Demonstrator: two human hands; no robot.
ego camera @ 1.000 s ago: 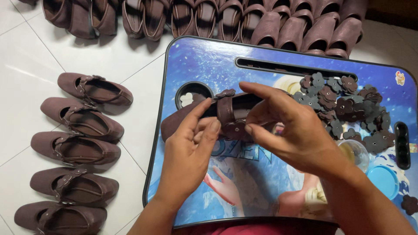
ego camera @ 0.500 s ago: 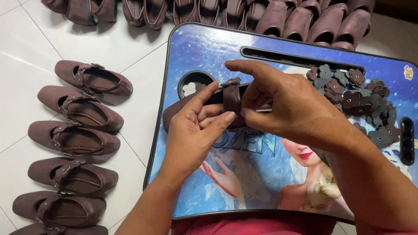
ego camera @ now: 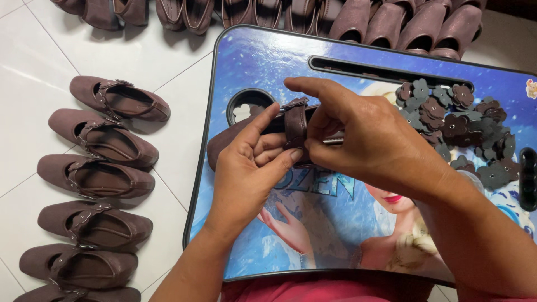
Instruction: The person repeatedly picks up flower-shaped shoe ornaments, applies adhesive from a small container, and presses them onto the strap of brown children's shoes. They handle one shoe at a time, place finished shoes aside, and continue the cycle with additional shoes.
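Fingers [ego camera: 263, 148] of the left hand [ego camera: 249, 173] curl shut around the brown shoe [ego camera: 224, 146] at the middle of the frame, the thumb pressing on the strap [ego camera: 295, 124] that crosses its top, so the shoe is steadied from below and from the side. Fingers of the right hand [ego camera: 363, 142] close from the other side, pinching the same strap between forefinger and thumb; a small metal piece glints just under them, though what it is cannot be told. Both hands meet on the strap, which stands nearly upright between them, and the shoe's toe pokes out to the left, resting on the table [ego camera: 251, 61].

That table is a small blue lap table with a cartoon print, filling the centre and right of the frame, with a round cup hole [ego camera: 246, 106] just above the left hand. At its upper right lies a loose pile of dark flower-shaped cutouts [ego camera: 453, 126], near the right hand and easy to reach.

On the white tiled floor [ego camera: 33, 61] at the left edge, a column of matching brown shoes [ego camera: 100, 179] lies side by side. Along the top edge, more shoes [ego camera: 391, 22] stand in a row.
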